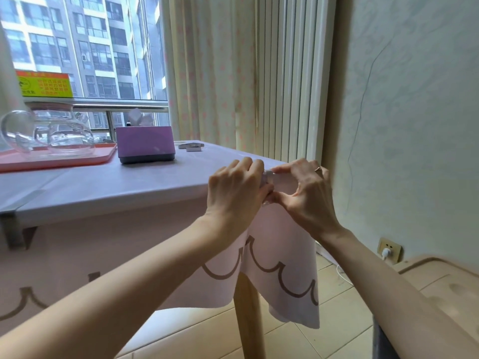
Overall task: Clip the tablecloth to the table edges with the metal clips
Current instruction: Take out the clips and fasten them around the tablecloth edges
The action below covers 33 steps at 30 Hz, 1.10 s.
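Right of the glass teapot (51, 130), purple tissue box (145, 145) and spare clips (191, 146) on the tablecloth (116, 185), the left hand (236, 187) curls round a metal clip (268, 176) at the cloth's right corner, while the right hand (305, 195) pinches it between thumb and forefinger.

Both bare forearms reach forward and upward and draw together so the hands meet. The left hand (236, 187) shows its back to the camera, knuckles up, with its fingers curled in around a small metal clip (267, 175). The right hand (308, 195) faces it from the other side. Its index finger (287, 167) stretches over the top of the clip and its thumb (283, 203) comes in underneath, forming an open arch. The remaining fingers are bent behind, one wearing a ring (318, 169).
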Each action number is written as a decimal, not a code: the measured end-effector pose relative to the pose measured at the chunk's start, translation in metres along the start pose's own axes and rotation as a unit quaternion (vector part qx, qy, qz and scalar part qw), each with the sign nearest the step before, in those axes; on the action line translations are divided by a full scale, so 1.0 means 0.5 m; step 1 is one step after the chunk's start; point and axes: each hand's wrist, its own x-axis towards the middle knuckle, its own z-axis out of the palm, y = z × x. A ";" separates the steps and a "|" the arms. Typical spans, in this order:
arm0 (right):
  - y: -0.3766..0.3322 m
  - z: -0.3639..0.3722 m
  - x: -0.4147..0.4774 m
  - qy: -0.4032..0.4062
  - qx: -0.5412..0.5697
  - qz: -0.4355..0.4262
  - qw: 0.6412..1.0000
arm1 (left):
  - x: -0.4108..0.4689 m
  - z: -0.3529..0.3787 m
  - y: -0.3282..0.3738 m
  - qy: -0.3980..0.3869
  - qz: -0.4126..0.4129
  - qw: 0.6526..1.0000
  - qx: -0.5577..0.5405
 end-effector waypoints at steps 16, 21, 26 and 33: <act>0.005 0.006 0.001 -0.012 -0.096 -0.040 0.995 | 0.009 0.002 -0.008 -0.014 0.021 1.000 -0.006; 0.009 -0.007 0.006 -0.045 -0.120 -0.094 0.987 | 0.006 -0.044 -0.066 -0.144 0.033 0.989 -0.021; 0.015 0.000 0.002 -0.016 -0.169 -0.140 0.976 | -0.008 -0.048 -0.077 -0.155 0.049 0.985 0.048; 0.019 -0.005 0.008 -0.035 -0.231 -0.186 0.954 | -0.008 -0.056 -0.080 -0.142 0.072 0.986 0.058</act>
